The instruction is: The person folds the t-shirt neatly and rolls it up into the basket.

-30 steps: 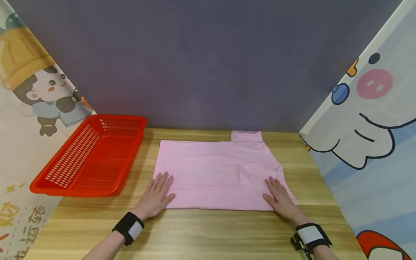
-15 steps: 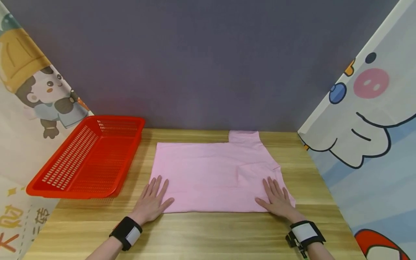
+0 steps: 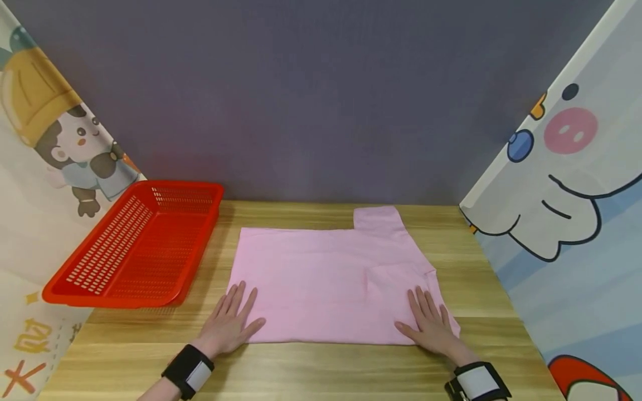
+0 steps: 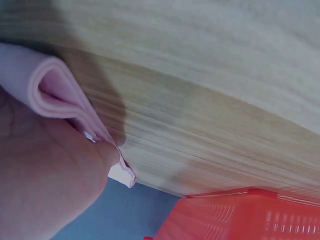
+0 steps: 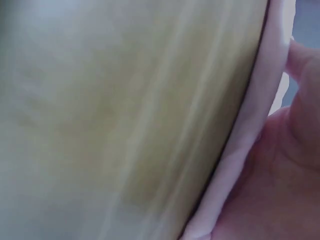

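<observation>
A pink shirt (image 3: pixel 311 278) lies folded flat on the wooden table, a narrow tab standing out at its far right edge and a folded-over panel on its right part. My left hand (image 3: pixel 229 322) rests on its near left corner with fingers straight and spread. On the near right corner lies my right hand (image 3: pixel 429 324), palm down, fingers also spread. In the left wrist view, layered folds of the pink shirt (image 4: pixel 57 90) show at the edge beside the left hand (image 4: pixel 55 175). The right wrist view shows the shirt's edge (image 5: pixel 245 125) along the right hand (image 5: pixel 280 185).
A red plastic basket (image 3: pixel 198 267) with slotted sides stands at the left of the wooden table (image 3: pixel 321 373). Behind the table rises a dark grey panel (image 3: pixel 301 100). Printed cartoon sheets flank both sides. Each wrist wears a black strap.
The shirt has slid toward me across the table, both hands moving back with it. My left hand has also shifted a little left. The basket stays in place.
</observation>
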### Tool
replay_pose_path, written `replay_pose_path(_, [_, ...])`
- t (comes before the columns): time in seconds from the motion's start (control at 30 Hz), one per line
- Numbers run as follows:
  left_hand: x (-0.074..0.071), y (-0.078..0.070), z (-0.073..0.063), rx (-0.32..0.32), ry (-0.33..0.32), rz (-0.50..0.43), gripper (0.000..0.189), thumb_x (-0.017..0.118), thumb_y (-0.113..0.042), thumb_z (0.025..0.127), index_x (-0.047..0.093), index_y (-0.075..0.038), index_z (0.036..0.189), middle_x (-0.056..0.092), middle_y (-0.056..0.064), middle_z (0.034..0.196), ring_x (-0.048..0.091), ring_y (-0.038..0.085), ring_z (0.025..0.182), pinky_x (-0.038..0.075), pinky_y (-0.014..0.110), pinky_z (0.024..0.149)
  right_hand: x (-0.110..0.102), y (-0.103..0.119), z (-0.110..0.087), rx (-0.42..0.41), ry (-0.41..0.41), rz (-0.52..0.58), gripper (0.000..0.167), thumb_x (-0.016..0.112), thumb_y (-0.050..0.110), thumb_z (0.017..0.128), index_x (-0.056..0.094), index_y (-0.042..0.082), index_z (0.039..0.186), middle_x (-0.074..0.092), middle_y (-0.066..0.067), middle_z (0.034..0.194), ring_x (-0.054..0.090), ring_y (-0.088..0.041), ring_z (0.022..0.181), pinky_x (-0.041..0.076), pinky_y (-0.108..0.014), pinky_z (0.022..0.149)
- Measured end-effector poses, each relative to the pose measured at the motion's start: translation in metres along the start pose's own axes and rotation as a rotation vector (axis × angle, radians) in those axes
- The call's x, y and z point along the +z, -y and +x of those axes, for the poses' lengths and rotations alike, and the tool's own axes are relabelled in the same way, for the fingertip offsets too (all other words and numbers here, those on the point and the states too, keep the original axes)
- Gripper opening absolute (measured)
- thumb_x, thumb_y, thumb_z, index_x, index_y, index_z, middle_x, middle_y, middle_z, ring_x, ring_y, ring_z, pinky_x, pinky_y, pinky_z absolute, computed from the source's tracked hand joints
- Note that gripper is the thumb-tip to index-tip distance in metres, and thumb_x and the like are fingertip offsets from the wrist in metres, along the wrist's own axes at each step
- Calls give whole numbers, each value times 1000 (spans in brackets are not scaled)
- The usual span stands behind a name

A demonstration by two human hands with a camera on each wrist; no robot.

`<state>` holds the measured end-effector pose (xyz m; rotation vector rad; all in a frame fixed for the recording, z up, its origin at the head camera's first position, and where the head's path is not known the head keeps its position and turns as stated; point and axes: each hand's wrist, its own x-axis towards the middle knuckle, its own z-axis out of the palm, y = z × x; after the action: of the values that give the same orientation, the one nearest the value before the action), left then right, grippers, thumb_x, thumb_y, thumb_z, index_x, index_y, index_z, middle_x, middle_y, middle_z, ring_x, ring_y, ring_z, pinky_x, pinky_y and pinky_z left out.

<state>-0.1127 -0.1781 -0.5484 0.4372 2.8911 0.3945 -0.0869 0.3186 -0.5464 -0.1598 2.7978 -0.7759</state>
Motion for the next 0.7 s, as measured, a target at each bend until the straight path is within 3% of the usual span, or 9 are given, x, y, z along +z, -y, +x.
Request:
replay_pose_path(0.17, [-1,0,-7,10,11,-8,83,44,-64,98,29,-10,158,13,23,168,12,45,154,14,63,123,3,6,-15,-50,-57,79,95,59,53,94,9,9,162,-6,-18,170,-19,-35,156,-17,-74,112])
replay_pose_path(0.3, [-10,-2,-10,15,46,-54,84,41,-64,99,28,-6,158,12,23,168,12,45,154,12,65,123,-2,10,-19,-62,-38,88,94,61,50,94,14,5,161,-3,-22,169,-16,-41,155,-15,-76,112])
replay_pose_path(0.4, [-25,-1,-9,30,-5,-144,75,44,-55,102,37,0,153,27,27,162,24,49,147,17,68,118,-20,14,-18,-75,7,64,82,61,44,95,30,-3,155,14,-32,164,5,-53,152,0,-79,112])
replay_pose_path(0.53, [-46,4,3,6,-126,-286,55,49,-40,104,55,1,140,50,27,142,40,47,129,32,67,108,-57,20,-6,-143,-39,87,54,59,30,100,53,-8,138,50,-35,143,44,-57,134,32,-72,108])
replay_pose_path(0.6, [-55,7,12,-37,-155,-336,49,48,-36,105,58,0,137,52,27,137,41,46,128,35,66,105,-72,21,5,-171,-86,125,45,57,25,102,58,-8,133,59,-32,135,53,-53,126,43,-68,102])
replay_pose_path(0.7, [-68,11,28,-91,-178,-404,44,48,-29,106,57,3,136,53,31,135,40,50,130,33,65,108,-87,19,25,-174,-134,159,41,54,22,104,58,-7,132,61,-30,132,56,-50,122,46,-66,99])
